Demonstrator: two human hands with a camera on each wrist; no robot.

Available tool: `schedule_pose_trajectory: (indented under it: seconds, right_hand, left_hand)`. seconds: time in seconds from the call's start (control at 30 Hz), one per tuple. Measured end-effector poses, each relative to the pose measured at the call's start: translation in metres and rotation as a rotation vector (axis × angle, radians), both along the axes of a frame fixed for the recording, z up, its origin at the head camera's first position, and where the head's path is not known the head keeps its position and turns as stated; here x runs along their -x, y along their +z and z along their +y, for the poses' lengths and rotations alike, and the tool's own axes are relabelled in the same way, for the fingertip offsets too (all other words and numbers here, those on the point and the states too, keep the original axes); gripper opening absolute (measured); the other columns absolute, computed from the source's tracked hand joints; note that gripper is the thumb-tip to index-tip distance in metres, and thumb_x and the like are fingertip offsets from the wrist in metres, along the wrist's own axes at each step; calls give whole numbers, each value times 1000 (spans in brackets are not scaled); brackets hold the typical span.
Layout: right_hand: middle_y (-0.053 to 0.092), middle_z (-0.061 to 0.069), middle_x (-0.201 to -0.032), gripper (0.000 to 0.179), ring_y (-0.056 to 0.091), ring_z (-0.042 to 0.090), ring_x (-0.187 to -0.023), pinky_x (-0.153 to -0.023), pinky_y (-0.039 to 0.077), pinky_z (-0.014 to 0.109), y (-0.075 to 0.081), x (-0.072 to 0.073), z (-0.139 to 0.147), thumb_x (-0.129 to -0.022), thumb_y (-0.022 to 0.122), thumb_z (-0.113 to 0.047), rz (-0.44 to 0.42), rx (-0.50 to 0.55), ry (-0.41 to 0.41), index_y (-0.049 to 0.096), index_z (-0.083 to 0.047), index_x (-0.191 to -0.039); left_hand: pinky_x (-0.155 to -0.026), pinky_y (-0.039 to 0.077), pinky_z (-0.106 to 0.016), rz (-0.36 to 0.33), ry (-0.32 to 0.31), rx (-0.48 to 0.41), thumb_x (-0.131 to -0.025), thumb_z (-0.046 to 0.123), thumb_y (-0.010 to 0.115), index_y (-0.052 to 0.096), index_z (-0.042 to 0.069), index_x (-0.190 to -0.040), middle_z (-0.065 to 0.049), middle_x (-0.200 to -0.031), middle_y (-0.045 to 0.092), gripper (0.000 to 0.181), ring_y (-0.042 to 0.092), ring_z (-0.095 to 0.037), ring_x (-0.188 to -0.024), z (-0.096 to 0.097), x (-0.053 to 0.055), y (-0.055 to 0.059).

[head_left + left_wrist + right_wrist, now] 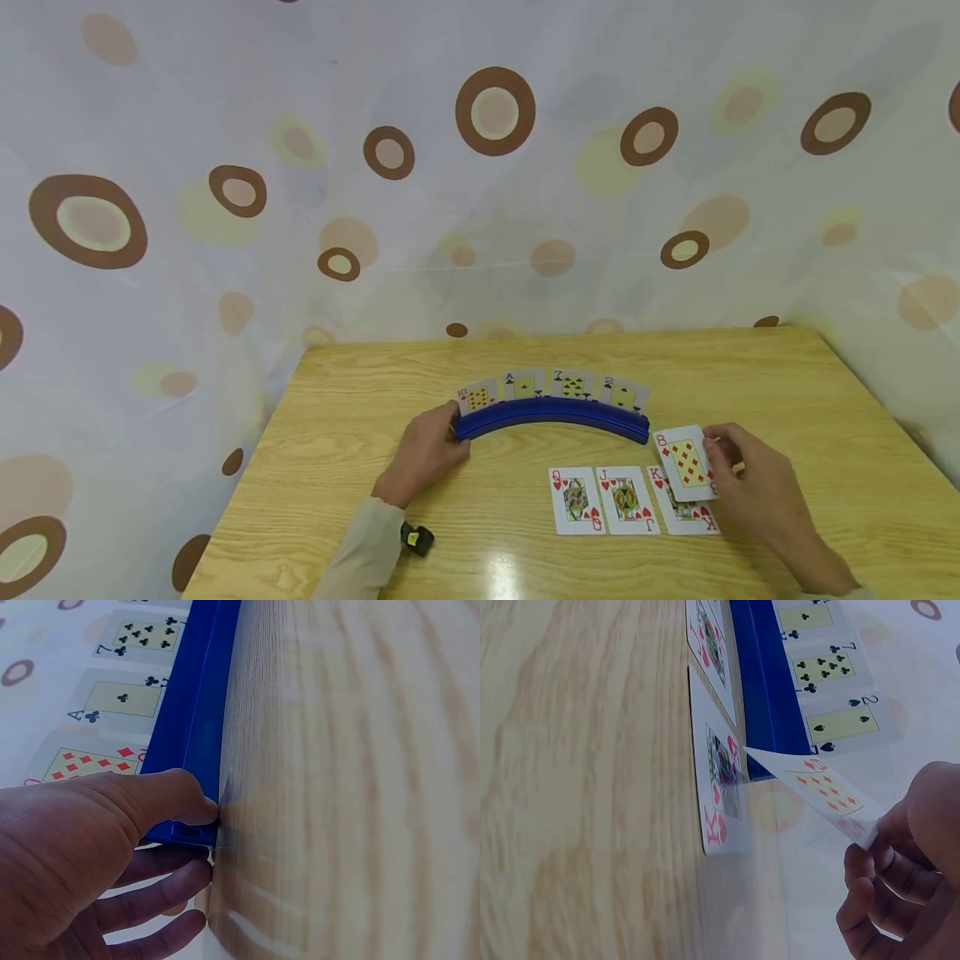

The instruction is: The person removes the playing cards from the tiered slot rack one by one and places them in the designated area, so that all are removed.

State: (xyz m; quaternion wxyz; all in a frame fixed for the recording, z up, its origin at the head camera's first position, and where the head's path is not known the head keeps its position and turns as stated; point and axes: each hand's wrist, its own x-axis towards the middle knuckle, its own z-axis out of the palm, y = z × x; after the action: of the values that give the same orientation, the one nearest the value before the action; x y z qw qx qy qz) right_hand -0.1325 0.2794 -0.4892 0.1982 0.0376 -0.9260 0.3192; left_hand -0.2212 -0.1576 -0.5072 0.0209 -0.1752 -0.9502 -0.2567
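A curved blue playing card holder [551, 409] stands on the table with the ten of diamonds [477, 397], ace of clubs [523, 384], seven of clubs [573, 384] and two of spades [623, 394] upright in it. My left hand [425, 452] grips its left end, thumb in front and fingers behind. Between thumb and fingers, my right hand [757, 483] pinches the eight of diamonds [686, 463] by its right edge. That card is tilted, raised above the king of hearts [693, 520] and partly covers it in the head view.
The queen of hearts [576, 500] and jack of hearts [627, 500] lie face up in a row left of the king. A small black object with a yellow patch [417, 539] is beside my left wrist. Patterned cloth [495, 217] hangs around the wooden table [337, 400].
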Motion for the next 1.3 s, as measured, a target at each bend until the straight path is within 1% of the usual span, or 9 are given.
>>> schedule_pose_trajectory:
  seconds: [0.17,0.27,0.37,0.5,0.6,0.83,0.97,1.17,1.3]
  right_hand:
    - [72,4,-84,16,53,-7,-69,-58,47,18,-1,-3,13,-107,63,-5,-41,-3,-20,73,0,-119]
    - [72,5,-85,19,53,-5,-66,-55,45,22,0,-5,21,-109,61,-9,-93,-6,-45,72,1,-121]
    - [73,7,-88,22,53,-5,-66,-55,46,23,-1,-6,29,-110,59,-11,-137,-19,-60,71,2,-122]
    - [75,9,-89,22,52,-7,-67,-56,47,23,-3,-7,39,-109,60,-11,-173,-41,-71,71,4,-121]
    - [75,9,-89,21,51,-9,-69,-58,45,23,-5,-8,47,-108,61,-11,-202,-69,-83,71,4,-119]
    - [73,6,-89,28,52,-3,-69,-59,42,23,-10,-6,62,-110,59,-16,-304,-102,-77,70,6,-122]
    - [73,4,-90,30,53,-1,-70,-60,43,23,-12,-6,64,-110,58,-17,-332,-109,-68,71,6,-123]
    - [73,6,-92,34,58,12,-77,-61,41,25,-13,-6,65,-111,56,-20,-390,-108,-73,69,9,-126]
    - [76,10,-94,36,62,15,-80,-63,43,27,-16,-8,68,-112,54,-24,-403,-111,-80,71,6,-123]
  left_hand:
    - [-82,63,-41,-6,-1,-5,-94,16,81,67,5,-129,-11,-117,80,39,76,-21,-96,-1,1,0]
    - [-83,62,-42,-13,-2,-9,-94,17,81,67,5,-128,-12,-117,80,38,75,-21,-96,-1,0,0]
    - [-84,63,-43,-14,-1,-12,-94,17,81,67,5,-128,-12,-117,80,39,76,-22,-97,0,0,0]
    - [-84,63,-43,-9,1,-11,-94,17,81,67,5,-128,-12,-118,80,39,76,-22,-98,0,0,-1]
    - [-85,64,-44,-5,-2,-12,-94,17,81,67,4,-129,-13,-118,80,39,77,-23,-99,0,0,-1]
    - [-86,64,-44,6,-7,-7,-94,17,81,67,4,-128,-13,-119,80,39,78,-25,-101,0,1,-1]
    - [-86,64,-44,2,-10,-13,-94,16,81,67,4,-128,-13,-119,80,38,78,-25,-102,0,0,1]
    - [-83,64,-42,4,-13,-14,-94,15,81,67,4,-126,-13,-118,80,37,77,-23,-99,0,0,2]
    - [-85,64,-44,3,-13,-15,-95,15,81,67,3,-128,-14,-119,80,38,78,-25,-101,0,0,1]
